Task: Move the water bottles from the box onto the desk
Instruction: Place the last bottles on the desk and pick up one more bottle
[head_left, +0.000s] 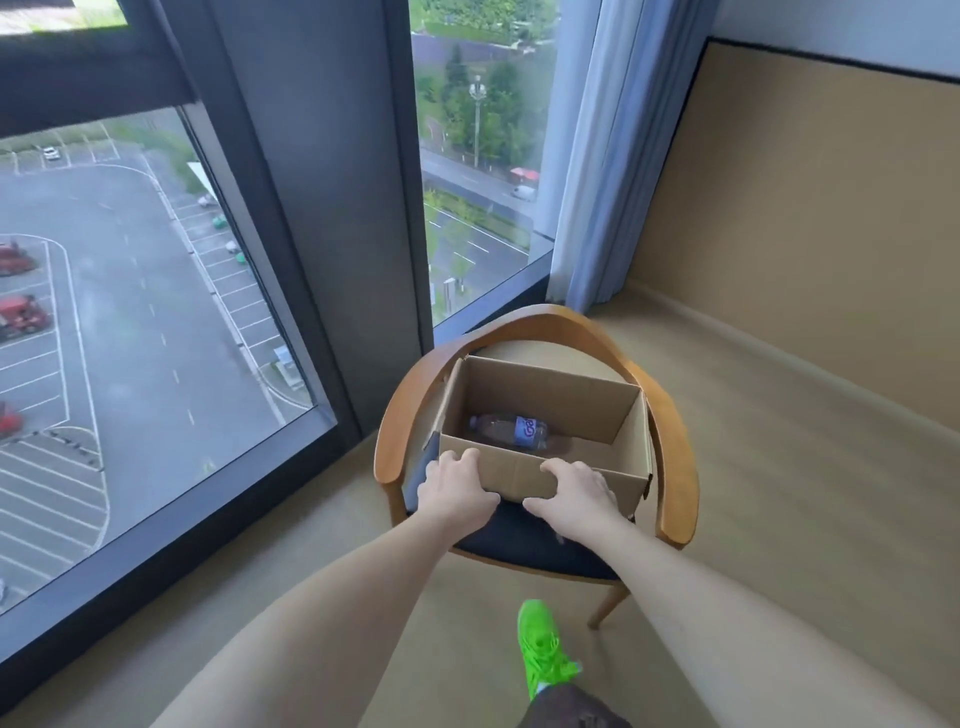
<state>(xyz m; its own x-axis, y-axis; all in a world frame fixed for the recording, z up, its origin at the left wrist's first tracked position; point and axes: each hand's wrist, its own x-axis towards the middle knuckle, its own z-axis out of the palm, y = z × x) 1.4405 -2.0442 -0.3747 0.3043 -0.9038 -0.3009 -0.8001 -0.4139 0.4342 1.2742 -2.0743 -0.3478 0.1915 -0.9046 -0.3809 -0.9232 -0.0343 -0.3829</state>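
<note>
An open cardboard box (566, 395) sits on the dark seat of a wooden chair (675, 452). Inside it one clear water bottle (514, 432) with a blue label lies on its side, near the front left. My left hand (454, 491) grips the box's near wall at the left, fingers curled over the rim. My right hand (571, 499) holds the same wall further right, fingers over the rim and thumb against the outer face. No desk is in view.
The chair stands in a room corner beside a floor-to-ceiling window (156, 312) and a blue curtain (602, 182). A tan wall panel (805, 234) runs on the right. Beige carpet surrounds the chair. My foot in a green shoe (545, 649) is just before it.
</note>
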